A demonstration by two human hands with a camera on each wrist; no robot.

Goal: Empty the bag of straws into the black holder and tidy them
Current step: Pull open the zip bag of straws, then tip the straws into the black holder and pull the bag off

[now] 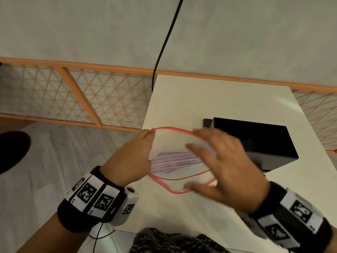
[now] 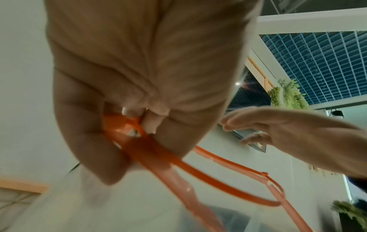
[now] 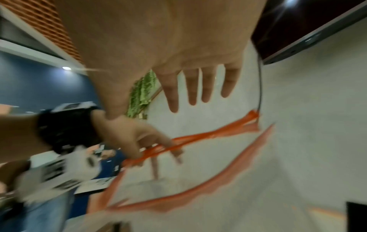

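Observation:
A clear bag with a red zip rim (image 1: 173,128) hangs open over the white table (image 1: 200,99). Striped straws (image 1: 175,160) lie inside it. My left hand (image 1: 148,133) pinches the rim at the bag's left end; the left wrist view shows my fingers curled round the red rim (image 2: 135,141). My right hand (image 1: 215,161) hovers blurred at the bag's mouth, fingers spread and straight (image 3: 198,89), holding nothing. In the right wrist view the rim (image 3: 218,180) gapes below them. The black holder (image 1: 255,141) stands just right of the bag, partly behind my right hand.
A black cable (image 1: 164,42) drops behind the table's far left corner. A wooden lattice fence (image 1: 73,94) runs along the wall. The table's left edge (image 1: 145,114) lies under my left hand. Something dark (image 1: 11,150) sits on the floor at left.

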